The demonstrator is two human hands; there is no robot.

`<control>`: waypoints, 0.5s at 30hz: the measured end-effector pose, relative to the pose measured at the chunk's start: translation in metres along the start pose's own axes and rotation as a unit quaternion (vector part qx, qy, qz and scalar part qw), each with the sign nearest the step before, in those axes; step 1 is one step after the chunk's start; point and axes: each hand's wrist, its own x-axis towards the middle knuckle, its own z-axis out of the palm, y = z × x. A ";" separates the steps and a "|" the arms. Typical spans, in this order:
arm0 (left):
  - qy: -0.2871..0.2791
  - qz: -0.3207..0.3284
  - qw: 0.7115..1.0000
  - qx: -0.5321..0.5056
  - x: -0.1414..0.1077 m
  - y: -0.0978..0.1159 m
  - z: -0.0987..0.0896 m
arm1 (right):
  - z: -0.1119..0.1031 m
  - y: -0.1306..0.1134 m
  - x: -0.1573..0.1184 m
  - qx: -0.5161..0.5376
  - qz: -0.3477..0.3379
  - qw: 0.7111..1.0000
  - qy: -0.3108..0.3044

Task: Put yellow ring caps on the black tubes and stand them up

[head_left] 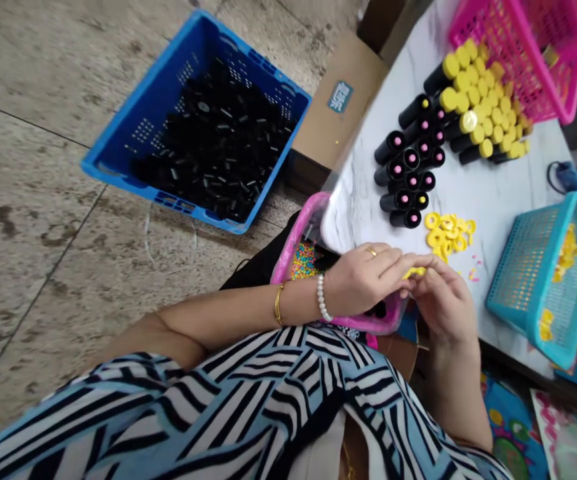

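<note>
My left hand, with a ring and two bracelets, and my right hand meet over the table edge. Between their fingers is a small yellow plastic piece, partly hidden. Just beyond my right hand lies a loose heap of yellow plastic rings on the white marble table. Farther off stand black tubes with pink tips and a dense group of black tubes with yellow caps.
A blue crate of loose black tubes sits on the tiled floor left of the table, near a cardboard box. A pink tray of coloured beads lies under my left wrist. A pink basket and a teal basket stand on the table.
</note>
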 end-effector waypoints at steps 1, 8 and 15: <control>0.020 0.018 0.999 0.020 -0.002 -0.001 0.003 | -0.007 -0.001 0.001 0.011 0.004 1.000 -0.029; 0.127 0.070 0.989 -0.006 -0.006 -0.006 0.017 | -0.021 0.004 0.021 0.052 0.029 0.996 -0.073; 0.116 0.090 0.989 -0.007 -0.005 -0.008 0.009 | -0.039 0.000 0.013 0.031 0.003 0.996 -0.078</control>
